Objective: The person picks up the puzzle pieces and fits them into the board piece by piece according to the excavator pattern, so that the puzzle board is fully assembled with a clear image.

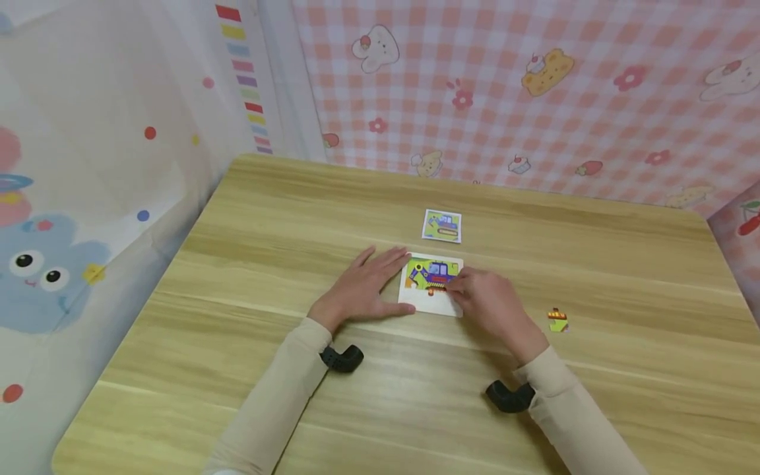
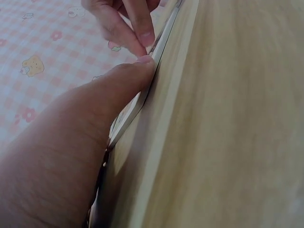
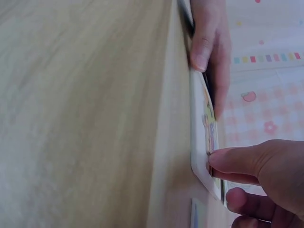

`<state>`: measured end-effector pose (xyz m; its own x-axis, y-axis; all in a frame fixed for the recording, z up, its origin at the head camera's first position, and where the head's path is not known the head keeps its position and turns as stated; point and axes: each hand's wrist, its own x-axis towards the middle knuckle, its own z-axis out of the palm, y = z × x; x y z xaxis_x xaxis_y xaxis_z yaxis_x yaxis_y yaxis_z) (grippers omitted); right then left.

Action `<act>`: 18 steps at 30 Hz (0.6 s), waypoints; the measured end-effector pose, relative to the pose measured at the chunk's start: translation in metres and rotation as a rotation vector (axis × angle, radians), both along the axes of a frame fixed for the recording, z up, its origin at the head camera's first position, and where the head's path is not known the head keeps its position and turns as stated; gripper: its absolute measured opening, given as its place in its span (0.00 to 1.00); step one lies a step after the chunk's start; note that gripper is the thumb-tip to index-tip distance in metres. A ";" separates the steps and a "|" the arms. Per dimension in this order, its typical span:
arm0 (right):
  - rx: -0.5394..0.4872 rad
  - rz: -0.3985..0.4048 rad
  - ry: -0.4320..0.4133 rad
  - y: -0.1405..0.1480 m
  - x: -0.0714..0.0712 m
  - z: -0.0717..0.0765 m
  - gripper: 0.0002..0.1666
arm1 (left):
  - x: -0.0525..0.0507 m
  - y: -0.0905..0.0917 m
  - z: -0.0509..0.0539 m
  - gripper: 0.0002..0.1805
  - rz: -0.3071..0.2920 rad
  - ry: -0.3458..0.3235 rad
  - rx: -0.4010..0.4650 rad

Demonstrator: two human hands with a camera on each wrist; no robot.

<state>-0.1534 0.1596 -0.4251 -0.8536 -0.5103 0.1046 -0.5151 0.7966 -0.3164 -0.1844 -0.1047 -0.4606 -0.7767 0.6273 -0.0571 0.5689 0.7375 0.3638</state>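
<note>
A white puzzle board (image 1: 429, 303) lies flat on the table, its upper part filled with a picture of a blue digger on green. My left hand (image 1: 371, 287) rests spread along the board's left side, fingers at its upper corner and thumb (image 2: 137, 71) at the near edge. At the right side of the picture, my right hand (image 1: 493, 303) pinches a puzzle piece between thumb (image 3: 228, 160) and forefinger; the fingers hide most of that piece. Below the digger, the bottom strip of the board shows bare white. A loose green and orange puzzle piece (image 1: 558, 321) lies right of my right hand.
Beyond the board lies a small picture card (image 1: 442, 226) with the same digger. The wood-grain table (image 1: 237, 277) reaches back to a pink checked cloth (image 1: 505, 119). A white patterned curtain (image 1: 119, 86) hangs at the left. Black curved wrist mounts (image 1: 344, 359) stick out inward from both sleeves.
</note>
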 end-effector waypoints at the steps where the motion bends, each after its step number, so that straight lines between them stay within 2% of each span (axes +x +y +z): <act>1: -0.012 -0.003 -0.005 0.002 0.000 0.000 0.07 | -0.001 0.000 0.000 0.58 0.001 -0.001 0.006; 9: -0.117 -0.055 -0.084 0.008 0.001 0.003 0.09 | -0.003 -0.001 -0.002 0.60 0.015 -0.017 0.046; 14: -0.218 -0.091 -0.100 0.022 0.001 0.020 0.14 | -0.003 0.000 -0.003 0.60 0.014 -0.022 0.056; 18: -0.236 -0.110 -0.133 0.041 0.001 0.033 0.14 | -0.004 0.000 -0.002 0.61 0.023 -0.016 0.059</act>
